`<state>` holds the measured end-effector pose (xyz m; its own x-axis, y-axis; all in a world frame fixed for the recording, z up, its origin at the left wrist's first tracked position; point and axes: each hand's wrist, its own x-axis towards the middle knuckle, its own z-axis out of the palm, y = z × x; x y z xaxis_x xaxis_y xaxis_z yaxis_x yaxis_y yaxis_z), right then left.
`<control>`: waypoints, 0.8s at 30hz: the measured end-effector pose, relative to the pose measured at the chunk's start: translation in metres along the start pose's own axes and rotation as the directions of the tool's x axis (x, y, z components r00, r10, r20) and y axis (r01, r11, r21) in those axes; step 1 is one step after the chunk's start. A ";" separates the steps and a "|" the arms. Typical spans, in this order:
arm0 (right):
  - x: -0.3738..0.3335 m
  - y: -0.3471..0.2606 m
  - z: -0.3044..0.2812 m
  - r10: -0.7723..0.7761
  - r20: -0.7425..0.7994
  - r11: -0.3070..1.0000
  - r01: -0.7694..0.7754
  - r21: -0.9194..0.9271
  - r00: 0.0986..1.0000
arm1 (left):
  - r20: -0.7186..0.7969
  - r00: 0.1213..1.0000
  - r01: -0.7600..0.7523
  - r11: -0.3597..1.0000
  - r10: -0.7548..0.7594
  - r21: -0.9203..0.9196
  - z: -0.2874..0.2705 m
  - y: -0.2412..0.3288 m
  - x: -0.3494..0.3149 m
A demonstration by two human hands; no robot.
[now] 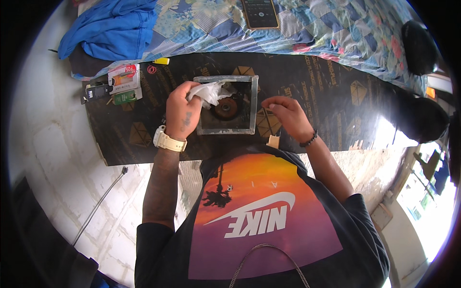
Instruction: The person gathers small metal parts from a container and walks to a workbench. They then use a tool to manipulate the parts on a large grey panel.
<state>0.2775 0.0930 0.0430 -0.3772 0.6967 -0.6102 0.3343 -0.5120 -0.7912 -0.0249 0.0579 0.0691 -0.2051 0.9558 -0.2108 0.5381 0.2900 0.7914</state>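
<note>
In front of me a square grey metal frame (254, 108) lies on the dark board, its paint worn. Inside it shows a round rusty-brown part (226, 108) with a small hub. My left hand (183, 108) is at the frame's left side, closed on a crumpled white cloth or tissue (207, 92) that hangs over the opening. Just right of the frame is my right hand (288, 115), fingers curled and thumb and forefinger together. Whether anything is pinched there is too small to make out. Near that hand, at the board's front edge, sits a small tan piece (273, 140).
The dark printed board (331, 110) carries small packages (126, 79) and a yellow item (162, 61) at left. Behind it, a patterned bedspread (201, 29) holds a phone (260, 13) and blue clothing (115, 29). A cable (101, 201) hangs at left; dark rounded objects (422, 119) stand at right.
</note>
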 end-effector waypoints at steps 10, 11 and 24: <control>0.012 -0.014 0.012 -0.178 0.018 0.981 0.179 -0.073 0.984 | 0.135 0.946 0.323 0.866 -0.293 -0.381 -0.017 -0.005 0.007; 0.012 -0.015 0.012 -0.184 0.014 0.980 0.185 -0.069 0.983 | 0.141 0.953 0.302 0.867 -0.268 -0.397 -0.020 -0.007 0.005; 0.000 -0.015 0.014 -0.183 0.001 0.979 0.183 -0.091 0.983 | 0.228 0.973 0.145 0.881 -0.043 -0.450 -0.030 0.002 -0.053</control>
<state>0.2606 0.0936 0.0549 -0.4333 0.7780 -0.4549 0.3369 -0.3283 -0.8824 -0.0369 0.0064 0.0991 -0.0369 0.9283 -0.3700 0.0772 0.3718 0.9251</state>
